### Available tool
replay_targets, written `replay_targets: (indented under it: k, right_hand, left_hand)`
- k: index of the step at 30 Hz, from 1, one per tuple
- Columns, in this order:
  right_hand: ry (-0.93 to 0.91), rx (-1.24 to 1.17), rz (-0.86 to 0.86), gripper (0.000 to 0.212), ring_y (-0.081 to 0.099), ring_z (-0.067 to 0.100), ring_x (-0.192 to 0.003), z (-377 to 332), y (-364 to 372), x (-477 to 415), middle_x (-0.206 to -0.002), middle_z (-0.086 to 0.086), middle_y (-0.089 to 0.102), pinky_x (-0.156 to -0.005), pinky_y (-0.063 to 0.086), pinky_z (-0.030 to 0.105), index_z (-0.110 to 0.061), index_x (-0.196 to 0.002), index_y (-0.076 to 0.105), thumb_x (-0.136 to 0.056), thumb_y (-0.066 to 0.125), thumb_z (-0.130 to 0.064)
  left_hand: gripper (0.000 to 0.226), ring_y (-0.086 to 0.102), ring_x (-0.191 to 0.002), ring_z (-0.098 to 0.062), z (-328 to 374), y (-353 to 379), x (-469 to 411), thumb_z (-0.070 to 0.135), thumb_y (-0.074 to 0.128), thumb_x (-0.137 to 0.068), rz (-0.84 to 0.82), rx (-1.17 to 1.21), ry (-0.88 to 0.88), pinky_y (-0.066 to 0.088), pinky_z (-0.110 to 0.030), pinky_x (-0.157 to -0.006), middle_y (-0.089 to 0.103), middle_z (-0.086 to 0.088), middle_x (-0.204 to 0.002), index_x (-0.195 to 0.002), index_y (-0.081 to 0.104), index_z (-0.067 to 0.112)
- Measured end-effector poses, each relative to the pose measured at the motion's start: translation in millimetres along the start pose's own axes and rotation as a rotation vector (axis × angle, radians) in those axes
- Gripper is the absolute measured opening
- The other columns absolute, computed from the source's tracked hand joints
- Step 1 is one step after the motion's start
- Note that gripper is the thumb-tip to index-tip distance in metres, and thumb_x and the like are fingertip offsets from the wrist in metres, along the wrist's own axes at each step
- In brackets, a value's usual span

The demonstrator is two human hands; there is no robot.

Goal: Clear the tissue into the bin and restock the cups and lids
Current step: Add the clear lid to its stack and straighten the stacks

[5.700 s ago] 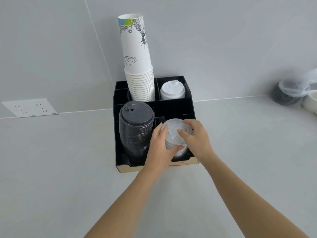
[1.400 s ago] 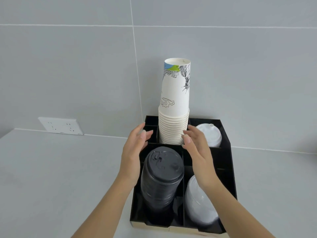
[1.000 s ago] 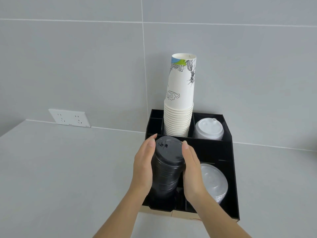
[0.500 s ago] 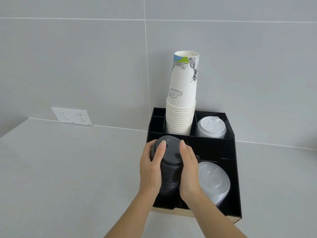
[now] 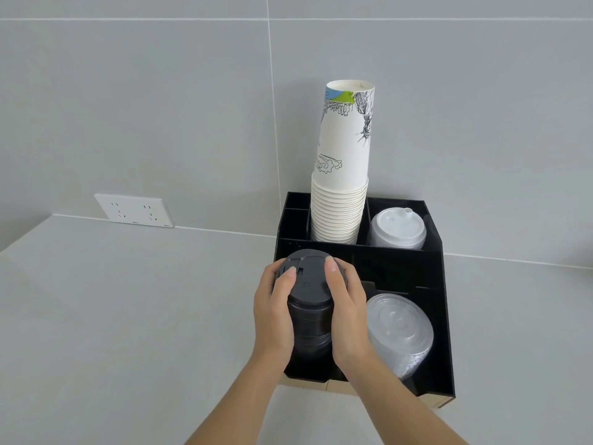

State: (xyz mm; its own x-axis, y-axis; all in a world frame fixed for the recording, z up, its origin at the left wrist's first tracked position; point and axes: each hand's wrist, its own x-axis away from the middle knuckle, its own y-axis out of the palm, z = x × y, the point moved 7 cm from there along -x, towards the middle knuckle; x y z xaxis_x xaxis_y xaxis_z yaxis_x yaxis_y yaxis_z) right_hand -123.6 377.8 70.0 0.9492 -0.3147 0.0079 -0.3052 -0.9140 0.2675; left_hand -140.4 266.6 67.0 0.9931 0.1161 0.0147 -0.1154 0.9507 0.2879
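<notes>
A black organizer stands on the grey counter against the wall. In its front left compartment is a stack of black lids. My left hand grips that stack on its left side and my right hand on its right, thumbs on the top lid. A stack of clear lids leans in the front right compartment. Behind, a tall stack of printed paper cups stands upside down, with white spout lids to its right. No tissue or bin is in view.
A white wall socket sits low on the tiled wall at the left. The grey counter stretches to the left of the organizer and on its right. Two small back-left compartments of the organizer hold nothing visible.
My hands came down from beside the cup stack and closed around the black lid stack. Since half a second ago they have hardly moved, thumbs still on the top lid.
</notes>
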Motion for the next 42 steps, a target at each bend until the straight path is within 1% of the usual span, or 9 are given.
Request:
replay_targets:
  k: [2,6,11,16,23,26,32,38,42]
  right_hand:
    - [-0.011,0.03,-0.013,0.024,0.064,0.011,-0.099,1,1,0,-0.105,-0.002,0.068,-0.091,0.052,0.033,-0.021,-0.107,0.062,-0.09,0.056,-0.037]
    - [-0.036,0.085,-0.027,0.038,0.064,0.008,-0.098,1,2,-1,-0.102,-0.007,0.068,-0.089,0.052,0.031,-0.025,-0.108,0.061,-0.079,0.056,-0.049]
    - [-0.068,0.124,-0.057,0.032,0.064,0.007,-0.097,-1,4,-3,-0.101,-0.009,0.068,-0.087,0.053,0.028,-0.028,-0.105,0.06,-0.08,0.054,-0.046]
    - [-0.078,0.134,-0.089,0.028,0.064,0.006,-0.097,-2,6,-3,-0.099,-0.011,0.067,-0.087,0.053,0.03,-0.031,-0.103,0.06,-0.08,0.056,-0.046]
    - [-0.077,0.127,-0.085,0.026,0.064,0.007,-0.097,-1,5,-4,-0.099,-0.011,0.068,-0.09,0.054,0.033,-0.031,-0.103,0.06,-0.081,0.055,-0.045]
    - [-0.069,0.12,-0.089,0.029,0.064,0.01,-0.099,0,4,-3,-0.102,-0.007,0.068,-0.091,0.053,0.035,-0.029,-0.105,0.06,-0.081,0.054,-0.045]
    - [-0.066,0.143,-0.086,0.026,0.063,0.005,-0.097,2,3,-3,-0.1,-0.012,0.067,-0.09,0.053,0.032,-0.033,-0.104,0.059,-0.081,0.054,-0.046]
    - [-0.055,0.156,-0.081,0.031,0.064,0.006,-0.098,2,1,-4,-0.1,-0.012,0.068,-0.09,0.053,0.032,-0.031,-0.106,0.059,-0.08,0.054,-0.048]
    - [-0.056,0.213,-0.087,0.032,0.064,0.005,-0.098,1,-1,-5,-0.099,-0.015,0.068,-0.091,0.053,0.033,-0.035,-0.104,0.059,-0.079,0.055,-0.054]
  left_hand:
    - [0.037,0.063,-0.095,-0.023,-3,-2,1,0.034,0.05,-0.075,0.008,0.031,-0.018,0.052,-0.024,-0.07,0.067,-0.01,-0.103,-0.104,0.062,0.014]
    - [0.038,0.064,-0.092,-0.021,-6,-4,1,0.033,0.05,-0.075,0.025,0.077,-0.026,0.053,-0.019,-0.065,0.067,-0.01,-0.102,-0.105,0.061,0.012]
    - [0.039,0.064,-0.089,-0.018,-8,-4,3,0.032,0.049,-0.076,0.02,0.116,-0.03,0.052,-0.02,-0.064,0.067,-0.008,-0.099,-0.107,0.06,0.01]
    - [0.046,0.063,-0.094,-0.022,-11,-8,3,0.033,0.05,-0.076,0.062,0.128,-0.031,0.053,-0.021,-0.067,0.066,-0.012,-0.105,-0.113,0.058,0.006]
    - [0.037,0.065,-0.086,-0.017,-8,-9,4,0.032,0.051,-0.076,0.054,0.103,-0.007,0.052,-0.02,-0.065,0.068,-0.007,-0.095,-0.103,0.062,0.009]
    - [0.04,0.064,-0.089,-0.017,-5,-8,5,0.033,0.051,-0.077,0.068,0.071,0.015,0.052,-0.018,-0.065,0.067,-0.009,-0.098,-0.105,0.062,0.007]
    - [0.043,0.064,-0.091,-0.019,-1,-7,6,0.034,0.05,-0.077,0.058,0.011,0.05,0.051,-0.016,-0.064,0.067,-0.011,-0.1,-0.107,0.061,0.006]
    - [0.044,0.063,-0.094,-0.019,3,-7,7,0.035,0.051,-0.077,0.053,-0.009,0.052,0.051,-0.015,-0.065,0.067,-0.01,-0.102,-0.109,0.061,0.007]
    - [0.035,0.063,-0.098,-0.02,9,-10,7,0.027,0.057,-0.082,0.08,-0.04,0.091,0.052,-0.014,-0.066,0.067,-0.008,-0.105,-0.111,0.061,0.008]
